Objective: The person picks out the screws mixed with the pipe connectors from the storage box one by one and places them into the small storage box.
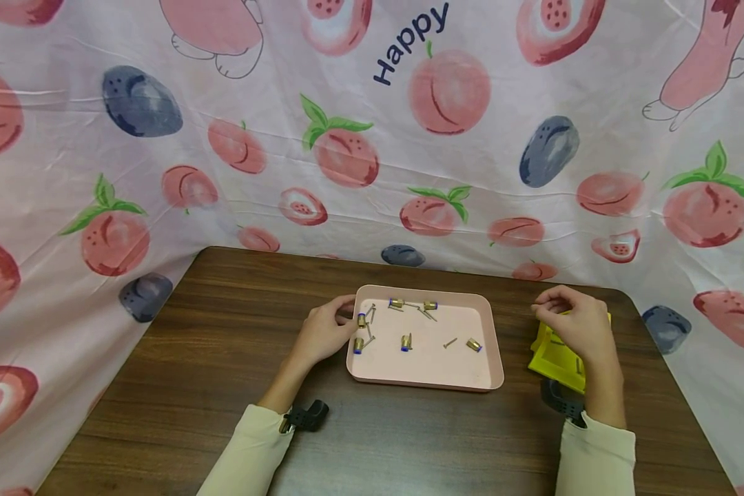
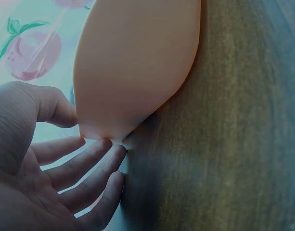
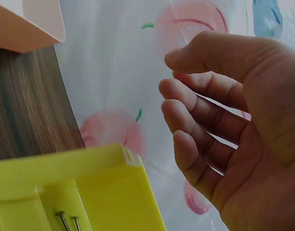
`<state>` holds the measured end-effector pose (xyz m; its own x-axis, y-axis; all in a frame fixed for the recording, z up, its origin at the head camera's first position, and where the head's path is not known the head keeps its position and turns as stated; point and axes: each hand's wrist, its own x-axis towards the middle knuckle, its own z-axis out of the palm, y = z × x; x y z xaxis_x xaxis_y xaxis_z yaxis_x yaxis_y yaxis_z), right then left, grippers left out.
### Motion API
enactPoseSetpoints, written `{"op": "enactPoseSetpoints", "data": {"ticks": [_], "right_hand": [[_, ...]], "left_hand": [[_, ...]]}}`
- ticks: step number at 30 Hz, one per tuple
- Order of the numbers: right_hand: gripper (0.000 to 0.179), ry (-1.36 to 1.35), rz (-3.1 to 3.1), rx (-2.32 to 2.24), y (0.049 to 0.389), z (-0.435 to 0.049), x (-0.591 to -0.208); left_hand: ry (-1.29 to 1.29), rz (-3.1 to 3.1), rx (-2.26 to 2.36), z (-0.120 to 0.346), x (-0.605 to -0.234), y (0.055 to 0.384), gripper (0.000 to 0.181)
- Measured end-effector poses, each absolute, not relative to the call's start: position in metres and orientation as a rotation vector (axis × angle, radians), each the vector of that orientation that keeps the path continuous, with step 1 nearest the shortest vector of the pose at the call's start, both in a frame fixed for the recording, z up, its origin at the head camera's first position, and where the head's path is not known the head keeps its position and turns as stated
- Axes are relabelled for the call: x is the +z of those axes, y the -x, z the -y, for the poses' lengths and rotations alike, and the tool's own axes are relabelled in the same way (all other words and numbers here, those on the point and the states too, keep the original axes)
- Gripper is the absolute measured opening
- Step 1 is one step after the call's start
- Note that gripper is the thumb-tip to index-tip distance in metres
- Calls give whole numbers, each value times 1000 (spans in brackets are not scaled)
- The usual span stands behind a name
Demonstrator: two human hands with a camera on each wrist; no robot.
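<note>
Left hand (image 1: 325, 334): fingers spread, touching pale-pink rectangular tray (image 1: 434, 365), frame centre | right hand (image 1: 581, 322): fingers loosely curled, above yellow compartmented box (image 1: 548, 358), frame right

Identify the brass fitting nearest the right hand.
The rightmost brass fitting in the pink tray; the other five lie farther left, away from that hand.

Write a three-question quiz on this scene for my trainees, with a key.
1. Which hand touches the tray?
2. True or false: every visible screw lies in the tray.
3. How many brass-coloured fittings lie in the tray? a) three b) six c) nine

Key
1. The left hand; the right hand is by the yellow box.
2. False: two screws show in the box.
3. b
</note>
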<state>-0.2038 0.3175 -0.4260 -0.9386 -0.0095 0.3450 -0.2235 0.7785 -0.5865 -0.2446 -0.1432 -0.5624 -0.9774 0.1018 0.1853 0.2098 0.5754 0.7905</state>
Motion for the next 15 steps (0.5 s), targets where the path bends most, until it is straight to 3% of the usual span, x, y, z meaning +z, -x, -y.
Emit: {"op": "enactPoseSetpoints", "data": {"ticks": [6, 15], "right_hand": [[16, -240, 2678, 948, 207, -304, -428], [21, -306, 2758, 991, 215, -283, -434]], "left_hand": [[293, 2642, -1356, 141, -553, 237, 53], [225, 2695, -1377, 144, -575, 255, 54]]}}
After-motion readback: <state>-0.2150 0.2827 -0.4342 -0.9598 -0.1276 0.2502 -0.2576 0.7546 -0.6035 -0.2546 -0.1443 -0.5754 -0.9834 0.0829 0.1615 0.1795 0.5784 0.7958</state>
